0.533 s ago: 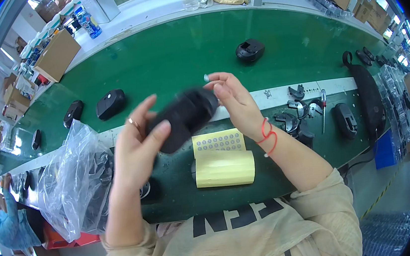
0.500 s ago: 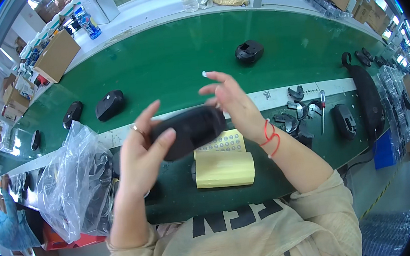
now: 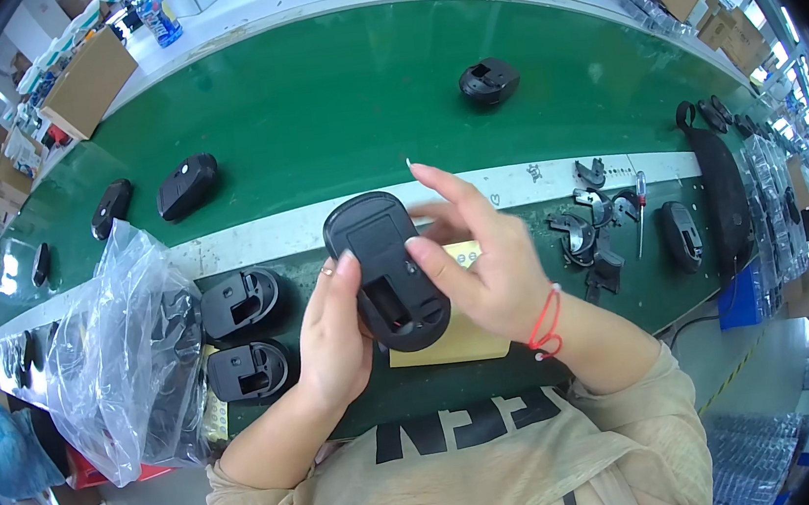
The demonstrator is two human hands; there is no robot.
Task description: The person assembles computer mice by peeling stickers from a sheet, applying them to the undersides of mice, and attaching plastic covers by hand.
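Observation:
A black computer mouse is between my hands, its underside turned up with an open slot at the lower end. My left hand wraps its left side, thumb on the edge. My right hand has its thumb on the mouse's right part and other fingers behind; the index finger is raised, with a small white piece at its tip. Below lies a yellow sheet of round stickers, partly hidden. Two more upturned mice sit left of my left hand.
A clear plastic bag of dark parts lies at the left. Several mice stand on the green surface beyond. Right are black plastic parts, a screwdriver, another mouse and a black case.
The mouse has turned from sideways to upright, underside facing up. My right hand has come down onto it. My left hand has moved right, baring the two mice at the left.

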